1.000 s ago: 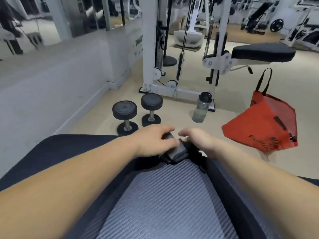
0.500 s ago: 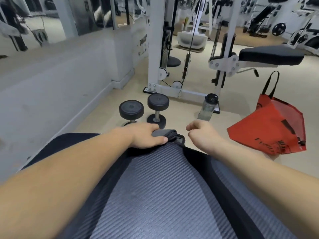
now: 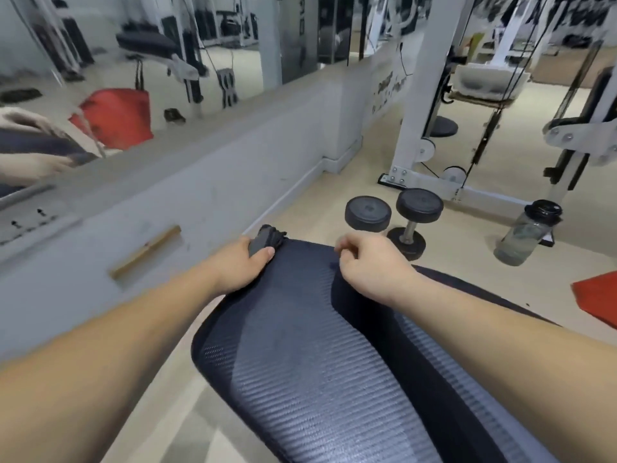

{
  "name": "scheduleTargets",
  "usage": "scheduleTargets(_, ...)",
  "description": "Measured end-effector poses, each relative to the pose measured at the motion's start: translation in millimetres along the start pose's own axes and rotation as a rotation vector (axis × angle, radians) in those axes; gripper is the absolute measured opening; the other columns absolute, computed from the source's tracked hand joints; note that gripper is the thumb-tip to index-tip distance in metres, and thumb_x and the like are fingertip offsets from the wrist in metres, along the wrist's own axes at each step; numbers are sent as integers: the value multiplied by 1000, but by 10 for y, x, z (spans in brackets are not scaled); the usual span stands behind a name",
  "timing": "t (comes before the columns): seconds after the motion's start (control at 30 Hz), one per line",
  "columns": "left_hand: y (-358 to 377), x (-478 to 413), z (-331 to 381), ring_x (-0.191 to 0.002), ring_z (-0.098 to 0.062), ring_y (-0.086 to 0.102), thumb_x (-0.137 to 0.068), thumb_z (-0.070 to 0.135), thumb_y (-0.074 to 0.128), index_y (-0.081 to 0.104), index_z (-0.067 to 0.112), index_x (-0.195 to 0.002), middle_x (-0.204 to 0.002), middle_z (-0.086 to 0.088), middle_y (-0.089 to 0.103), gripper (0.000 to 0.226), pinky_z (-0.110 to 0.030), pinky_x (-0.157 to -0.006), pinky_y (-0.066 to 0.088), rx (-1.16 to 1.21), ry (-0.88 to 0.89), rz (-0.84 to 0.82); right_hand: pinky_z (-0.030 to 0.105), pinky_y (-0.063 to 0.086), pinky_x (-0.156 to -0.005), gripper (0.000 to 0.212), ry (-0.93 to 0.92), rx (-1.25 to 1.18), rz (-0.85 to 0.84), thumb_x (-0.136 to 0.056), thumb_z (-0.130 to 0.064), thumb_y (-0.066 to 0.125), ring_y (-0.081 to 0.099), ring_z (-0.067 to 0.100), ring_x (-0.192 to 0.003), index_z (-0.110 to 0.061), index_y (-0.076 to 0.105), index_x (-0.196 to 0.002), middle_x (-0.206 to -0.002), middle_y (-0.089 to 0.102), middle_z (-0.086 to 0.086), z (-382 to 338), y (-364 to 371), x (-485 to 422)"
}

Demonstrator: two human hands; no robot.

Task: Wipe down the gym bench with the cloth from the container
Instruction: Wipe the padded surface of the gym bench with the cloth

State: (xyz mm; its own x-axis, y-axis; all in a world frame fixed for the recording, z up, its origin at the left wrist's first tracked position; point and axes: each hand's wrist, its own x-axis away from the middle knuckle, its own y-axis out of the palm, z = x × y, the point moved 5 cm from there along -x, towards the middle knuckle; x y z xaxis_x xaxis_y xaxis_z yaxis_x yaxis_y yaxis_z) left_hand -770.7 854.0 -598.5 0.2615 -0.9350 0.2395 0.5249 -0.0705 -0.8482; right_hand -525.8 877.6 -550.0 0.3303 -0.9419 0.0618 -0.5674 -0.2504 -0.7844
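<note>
The gym bench (image 3: 310, 369) fills the lower middle of the view, its pad dark with ribbed grey panels. A dark grey folded cloth (image 3: 267, 239) lies at the pad's far left corner. My left hand (image 3: 241, 264) presses on it, thumb over its near edge. My right hand (image 3: 374, 265) rests on the far end of the pad to the right of the cloth, fingers curled into a loose fist with nothing seen in it.
Two black dumbbells (image 3: 394, 217) stand on the floor just beyond the bench. A clear water bottle (image 3: 526, 233) is at the right, with a red bag (image 3: 597, 297) at the right edge. A white cable machine (image 3: 430, 105) stands behind. A low grey wall (image 3: 167, 202) with mirrors runs along the left.
My left hand has slid the cloth leftward from the middle of the pad's far end to its left corner. My right hand let go of the cloth. The view has turned left.
</note>
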Motion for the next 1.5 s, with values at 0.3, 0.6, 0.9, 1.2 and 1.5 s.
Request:
scheduleTargets(0.3,-32,1082,-366,-82,-30,56,-100,55,44,49,10,-111,-85,-5,59,47,-36,-72,45,-252,-164,115,40,51,-99,22,-100,-68,-4,-95,-22,49,62,17,-108,-34,67,-98,-112,68,-10,-287,190,776)
scheduleTargets(0.6,224,2167,-23,-61,-31,65,-101,26,51,61,-1,-102,-71,-13,61,29,-46,-75,63,451,-454,61,30,56,-83,24,-89,-158,-77,-97,-18,50,72,15,-84,-28,72,-102,-92,77,-3,-192,-19,1822)
scheduleTargets(0.9,1400,3068,765,-50,-28,39,-68,11,58,48,7,-88,-52,-12,51,22,-45,-57,48,1068,-486,91,34,56,-81,21,-47,-10,-58,-98,-26,50,63,6,-77,-34,69,-101,-82,69,-15,570,-578,2752)
scheduleTargets(1.2,2490,3918,1996,-99,-35,70,-85,45,67,48,-1,-130,-115,-17,70,67,-33,-79,52,1045,-526,-8,36,57,-61,30,149,-41,-147,-92,-41,62,65,15,-55,-17,64,-74,-66,71,0,1676,-939,3818)
scheduleTargets(1.5,3254,4368,3179,-115,-35,62,-93,41,68,40,0,-143,-135,-15,60,70,-42,-101,50,1021,-489,-181,42,61,-69,13,481,-44,-81,-79,-27,63,73,26,-77,-14,66,-80,-80,74,3,2667,-1421,4690)
